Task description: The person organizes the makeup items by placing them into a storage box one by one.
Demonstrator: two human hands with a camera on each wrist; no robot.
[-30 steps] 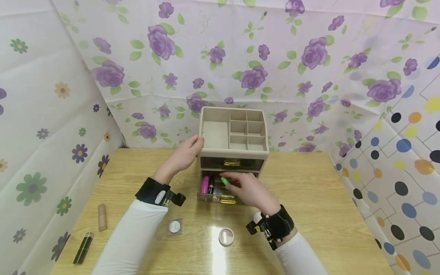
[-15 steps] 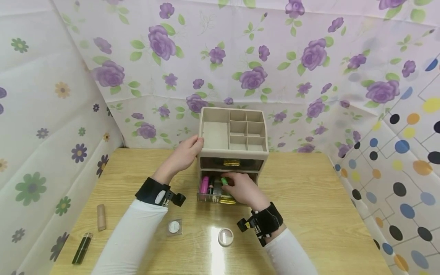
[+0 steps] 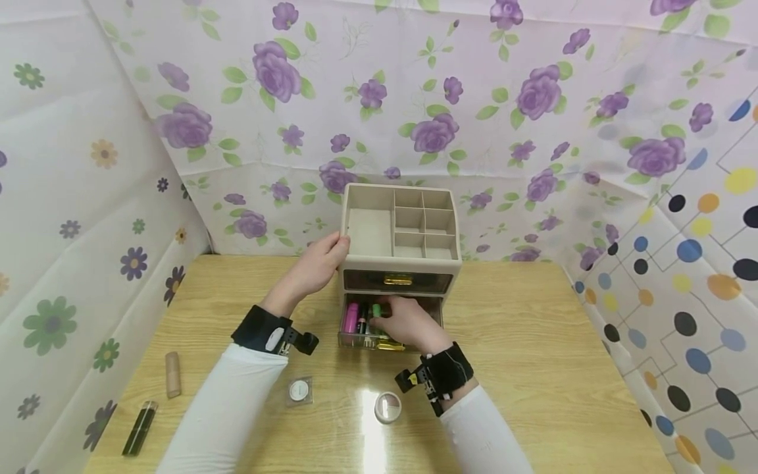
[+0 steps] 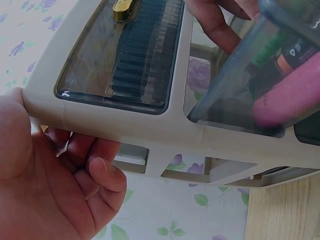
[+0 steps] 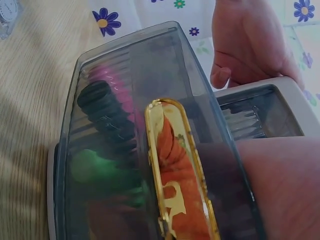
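A beige cosmetics organizer [image 3: 403, 263] stands at the table's back with its lower clear drawer [image 3: 349, 340] pulled out. My left hand [image 3: 320, 263] grips its left side; in the left wrist view the fingers [image 4: 107, 175] curl at the edge of the frame. My right hand [image 3: 408, 322] reaches into the drawer, thumb and forefinger at a small green tube [image 3: 376, 310]. Beside the green tube lie a black tube [image 3: 362, 320] and a pink tube [image 3: 351, 318]. The hand partly hides the drawer's right half.
The upper drawer [image 3: 379, 282] is closed. A round compact [image 3: 387, 407] and a small square case with a white disc [image 3: 299, 391] lie in front. At the left are a beige tube [image 3: 172, 374] and a dark clear-capped tube [image 3: 139, 428]. Patterned cloth [image 3: 266, 131] surrounds the table.
My right hand has moved left and lower into the drawer, bringing the green tube next to the black one. The left hand keeps its grip on the organizer.
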